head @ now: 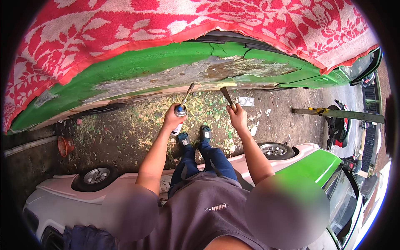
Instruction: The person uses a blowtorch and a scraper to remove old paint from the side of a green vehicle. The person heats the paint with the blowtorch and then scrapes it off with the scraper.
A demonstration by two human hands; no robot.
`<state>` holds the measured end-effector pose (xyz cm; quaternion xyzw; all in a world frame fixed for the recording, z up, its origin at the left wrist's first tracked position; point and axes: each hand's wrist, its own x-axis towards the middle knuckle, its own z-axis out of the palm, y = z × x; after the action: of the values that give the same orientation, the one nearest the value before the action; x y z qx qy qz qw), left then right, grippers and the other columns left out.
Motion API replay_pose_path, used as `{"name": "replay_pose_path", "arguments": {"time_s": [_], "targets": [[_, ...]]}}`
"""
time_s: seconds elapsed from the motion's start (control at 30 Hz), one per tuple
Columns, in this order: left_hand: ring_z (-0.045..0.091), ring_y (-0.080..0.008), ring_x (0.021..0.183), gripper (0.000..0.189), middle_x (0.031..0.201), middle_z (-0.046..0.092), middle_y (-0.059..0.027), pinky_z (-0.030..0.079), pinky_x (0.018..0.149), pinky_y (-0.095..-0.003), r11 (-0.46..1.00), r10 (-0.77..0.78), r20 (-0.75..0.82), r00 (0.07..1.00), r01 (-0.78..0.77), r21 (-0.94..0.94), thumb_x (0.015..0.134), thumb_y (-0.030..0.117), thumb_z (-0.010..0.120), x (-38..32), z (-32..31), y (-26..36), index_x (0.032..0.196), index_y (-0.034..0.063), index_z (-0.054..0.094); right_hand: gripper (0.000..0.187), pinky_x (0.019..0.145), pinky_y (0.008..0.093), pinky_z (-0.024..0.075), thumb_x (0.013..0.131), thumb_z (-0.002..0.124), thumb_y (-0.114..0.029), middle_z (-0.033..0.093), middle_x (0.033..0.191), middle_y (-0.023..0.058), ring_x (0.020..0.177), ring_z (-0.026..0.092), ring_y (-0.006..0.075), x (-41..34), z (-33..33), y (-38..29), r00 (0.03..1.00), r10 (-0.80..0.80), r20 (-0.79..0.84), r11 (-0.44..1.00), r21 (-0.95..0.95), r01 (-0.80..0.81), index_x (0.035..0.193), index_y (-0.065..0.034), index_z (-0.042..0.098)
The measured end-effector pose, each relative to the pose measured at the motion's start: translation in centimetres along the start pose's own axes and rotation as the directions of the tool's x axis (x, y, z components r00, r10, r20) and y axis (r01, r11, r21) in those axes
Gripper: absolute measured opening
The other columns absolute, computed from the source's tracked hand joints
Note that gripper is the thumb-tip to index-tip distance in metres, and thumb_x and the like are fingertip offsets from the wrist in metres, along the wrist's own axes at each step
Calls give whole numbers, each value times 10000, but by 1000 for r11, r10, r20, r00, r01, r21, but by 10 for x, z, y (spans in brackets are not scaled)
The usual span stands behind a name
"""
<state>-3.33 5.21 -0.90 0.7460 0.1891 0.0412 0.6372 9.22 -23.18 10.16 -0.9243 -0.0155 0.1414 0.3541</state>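
My left hand (pixel 173 118) is wrapped around a gas canister (pixel 179 113) with a blow torch head (pixel 188 93) on top, its nozzle pointing toward the car's lower side. In my right hand (pixel 238 117) is a scraper (pixel 227 96) with a flat, dark blade, held by its handle and tilted up toward the same panel. The green car body panel (pixel 150 59) before me has a long bare patch (pixel 187 70), grey and brown, with ragged paint edges. Whether either tool touches the panel is hard to tell; both look apart from it. No flame is visible at the nozzle.
A red-and-white patterned cloth (pixel 140 22) drapes over the car's upper part. Paint flakes (pixel 150 125) litter the ground around my feet. Behind me stands a white, pink and green car (pixel 307 165). An orange pot (pixel 65 146) lies left; a post (pixel 339 115) and a motorcycle (pixel 339 128) are right.
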Motion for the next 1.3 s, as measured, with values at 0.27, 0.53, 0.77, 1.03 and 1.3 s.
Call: {"name": "replay_pose_path", "arguments": {"time_s": [0.27, 0.53, 0.77, 1.03, 1.3], "targets": [[631, -180, 905, 605, 991, 654, -83, 513, 827, -325, 998, -33, -43, 999, 35, 56, 648, 130, 848, -3, 12, 17, 1152, 12, 535, 392, 638, 467, 459, 869, 661, -376, 607, 692, 244, 696, 608, 434, 7, -12, 7, 1000, -22, 7, 1000, -5, 22, 845, 8, 586], [623, -158, 885, 613, 980, 644, -67, 515, 802, -315, 998, 5, -141, 990, 4, 63, 673, 119, 842, -15, 20, 7, 1180, 11, 515, 398, 662, 484, 465, 872, 645, -398, 626, 720, 240, 737, 621, 437, 17, -15, 7, 995, -36, 90, 998, -47, 41, 873, -2, 603], [625, -163, 902, 614, 987, 647, -74, 507, 823, -304, 999, -34, -204, 978, 38, 15, 669, 114, 841, -32, 14, 10, 1179, 2, 519, 400, 697, 542, 474, 914, 594, -426, 648, 809, 264, 820, 628, 462, 42, 14, -33, 928, -262, 264, 921, -219, 323, 945, -29, 555], [617, -144, 940, 583, 1019, 635, -52, 501, 845, -311, 985, -67, -193, 979, 95, 142, 703, 84, 819, -61, -34, 29, 1195, 27, 512, 375, 641, 525, 519, 948, 539, -428, 664, 761, 240, 740, 649, 440, 78, 59, -57, 857, -395, 332, 764, -398, 507, 964, -54, 515], [619, -153, 914, 581, 1008, 633, -70, 503, 829, -306, 999, -31, -226, 974, 35, 14, 685, 85, 822, -74, -62, 8, 1173, 9, 517, 303, 543, 515, 504, 935, 589, -364, 648, 688, 213, 635, 641, 418, 68, 68, -27, 882, -455, 124, 805, -367, 466, 933, -75, 498]]}}
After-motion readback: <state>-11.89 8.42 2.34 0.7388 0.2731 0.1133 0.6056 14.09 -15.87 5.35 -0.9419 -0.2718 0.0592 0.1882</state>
